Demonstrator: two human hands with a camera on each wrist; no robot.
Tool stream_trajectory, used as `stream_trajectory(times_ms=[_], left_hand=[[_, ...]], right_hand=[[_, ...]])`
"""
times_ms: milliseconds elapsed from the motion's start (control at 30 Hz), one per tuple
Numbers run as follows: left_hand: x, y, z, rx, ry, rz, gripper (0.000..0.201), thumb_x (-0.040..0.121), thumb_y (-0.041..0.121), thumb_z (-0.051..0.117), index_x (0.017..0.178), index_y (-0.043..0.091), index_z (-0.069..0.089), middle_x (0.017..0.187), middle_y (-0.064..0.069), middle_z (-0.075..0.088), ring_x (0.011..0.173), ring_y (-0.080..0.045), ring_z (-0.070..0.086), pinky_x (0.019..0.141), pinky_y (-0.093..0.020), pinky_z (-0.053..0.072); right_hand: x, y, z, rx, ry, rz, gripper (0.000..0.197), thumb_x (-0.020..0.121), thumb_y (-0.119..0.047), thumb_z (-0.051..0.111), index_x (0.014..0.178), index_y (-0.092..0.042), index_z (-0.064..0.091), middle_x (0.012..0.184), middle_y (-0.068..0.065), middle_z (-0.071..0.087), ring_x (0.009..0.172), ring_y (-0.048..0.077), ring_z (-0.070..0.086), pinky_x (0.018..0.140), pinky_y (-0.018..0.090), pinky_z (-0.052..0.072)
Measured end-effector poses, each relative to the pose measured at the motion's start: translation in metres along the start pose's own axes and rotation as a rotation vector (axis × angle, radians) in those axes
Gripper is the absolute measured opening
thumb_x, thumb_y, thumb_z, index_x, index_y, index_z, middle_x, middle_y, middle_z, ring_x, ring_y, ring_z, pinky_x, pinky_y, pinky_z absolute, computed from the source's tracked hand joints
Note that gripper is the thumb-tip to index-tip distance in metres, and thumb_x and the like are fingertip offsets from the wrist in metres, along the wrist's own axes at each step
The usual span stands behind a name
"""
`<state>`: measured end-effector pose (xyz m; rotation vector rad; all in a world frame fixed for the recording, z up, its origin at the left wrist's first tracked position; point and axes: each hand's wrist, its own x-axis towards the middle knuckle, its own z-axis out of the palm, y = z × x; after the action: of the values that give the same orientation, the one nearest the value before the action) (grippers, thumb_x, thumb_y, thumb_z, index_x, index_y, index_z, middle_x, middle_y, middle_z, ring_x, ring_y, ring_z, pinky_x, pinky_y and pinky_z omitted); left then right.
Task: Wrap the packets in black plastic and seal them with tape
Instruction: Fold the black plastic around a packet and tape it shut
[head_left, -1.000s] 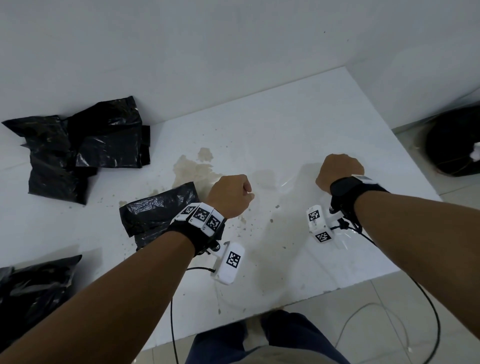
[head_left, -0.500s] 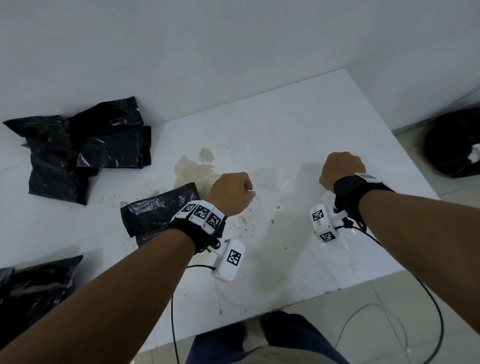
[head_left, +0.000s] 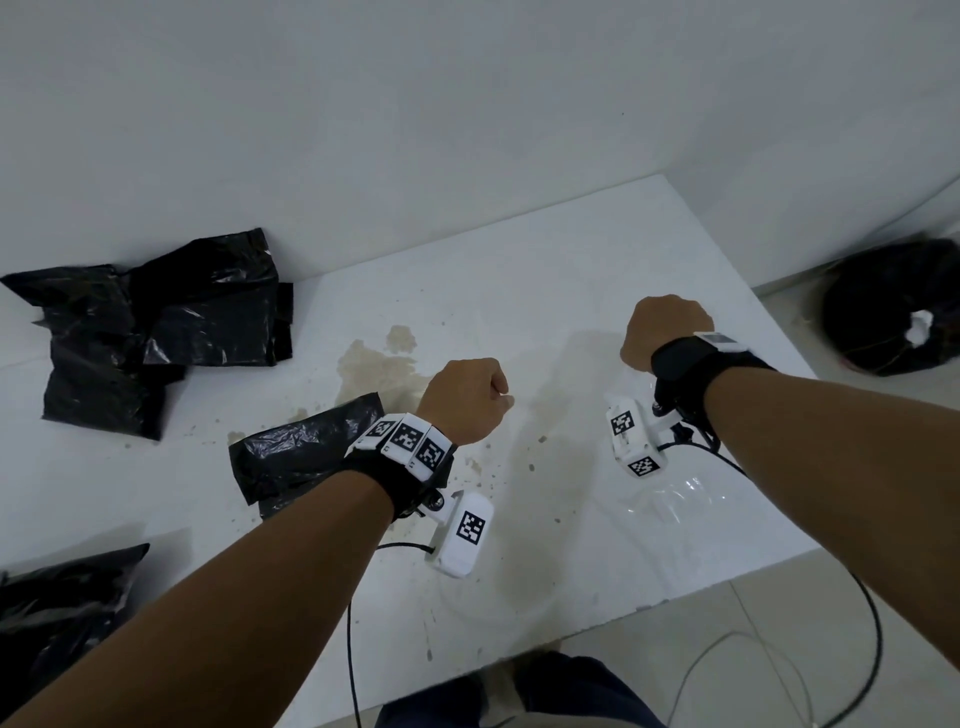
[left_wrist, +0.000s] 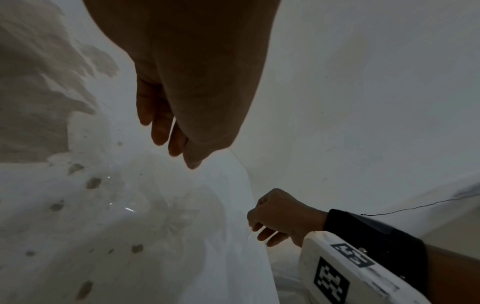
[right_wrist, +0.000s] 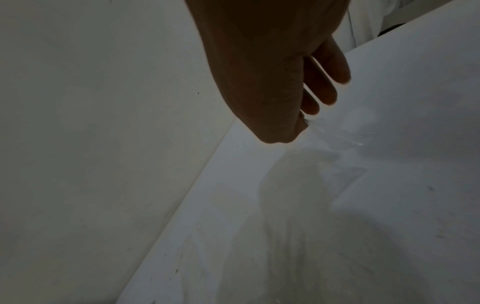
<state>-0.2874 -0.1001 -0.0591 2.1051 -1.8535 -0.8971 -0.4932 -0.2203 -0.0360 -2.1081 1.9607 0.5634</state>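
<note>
left hand (head_left: 467, 397): fingers curled, pinching clear film (head_left: 675, 499)
right hand (head_left: 662, 330): pinching the film's far-right edge
film: stretched between hands over surface (head_left: 519, 270)
wrapped packet (head_left: 301, 452): just left of left hand, nearer it

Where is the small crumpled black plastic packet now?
In the head view, the small crumpled black plastic packet lies on the white table, partly under the left wrist, beside the brown stain.

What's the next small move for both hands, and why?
Probably lower the clear film flat onto the table: the left hand and right hand each seem to pinch its top edge, and its lower part already rests there.
</note>
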Motion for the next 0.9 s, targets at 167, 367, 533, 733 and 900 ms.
stream_trajectory(times_ms=[167, 367, 533, 733, 900], left_hand=[[0.008, 0.010, -0.006, 0.019, -0.006, 0.022, 0.010, 0.092, 0.028, 0.065, 0.092, 0.018, 0.063, 0.094, 0.003, 0.070, 0.087, -0.016, 0.062, 0.078, -0.028, 0.048], [0.022, 0.030, -0.018, -0.049, -0.009, 0.078, 0.008, 0.091, 0.027, 0.066, 0.090, 0.020, 0.062, 0.092, 0.004, 0.068, 0.083, -0.015, 0.060, 0.077, -0.027, 0.047], [0.037, 0.047, -0.034, -0.136, 0.065, 0.124, 0.011, 0.089, 0.028, 0.068, 0.095, 0.020, 0.063, 0.088, 0.009, 0.064, 0.077, -0.009, 0.057, 0.076, -0.025, 0.047], [0.048, 0.054, -0.042, -0.136, 0.093, 0.133, 0.014, 0.089, 0.028, 0.068, 0.098, 0.018, 0.064, 0.087, 0.010, 0.064, 0.078, -0.008, 0.056, 0.075, -0.023, 0.044], [0.053, 0.058, -0.043, -0.161, 0.094, 0.108, 0.013, 0.090, 0.027, 0.067, 0.099, 0.017, 0.064, 0.087, 0.010, 0.062, 0.079, -0.010, 0.056, 0.073, -0.023, 0.042]], right_hand=[[-0.002, -0.009, -0.020, -0.012, 0.045, -0.059, 0.019, 0.081, -0.013, 0.059, 0.066, -0.012, 0.049, 0.066, 0.004, 0.048, 0.064, 0.025, 0.050, 0.063, 0.029, 0.043], [0.004, -0.006, -0.059, 0.057, 0.057, -0.072, 0.010, 0.079, -0.013, 0.056, 0.070, -0.011, 0.054, 0.066, 0.005, 0.057, 0.065, 0.026, 0.058, 0.065, 0.027, 0.046], [0.006, 0.000, -0.069, 0.176, -0.008, -0.044, 0.011, 0.078, -0.015, 0.054, 0.069, -0.011, 0.061, 0.068, 0.003, 0.068, 0.069, 0.024, 0.067, 0.068, 0.026, 0.050], [0.011, -0.004, -0.087, 0.225, 0.034, -0.052, 0.011, 0.075, -0.015, 0.054, 0.066, -0.011, 0.060, 0.067, 0.004, 0.068, 0.068, 0.026, 0.067, 0.074, 0.029, 0.055], [0.013, -0.005, -0.098, 0.219, 0.132, -0.082, 0.006, 0.072, -0.015, 0.056, 0.069, -0.010, 0.056, 0.071, 0.006, 0.065, 0.070, 0.028, 0.064, 0.061, 0.025, 0.047]])
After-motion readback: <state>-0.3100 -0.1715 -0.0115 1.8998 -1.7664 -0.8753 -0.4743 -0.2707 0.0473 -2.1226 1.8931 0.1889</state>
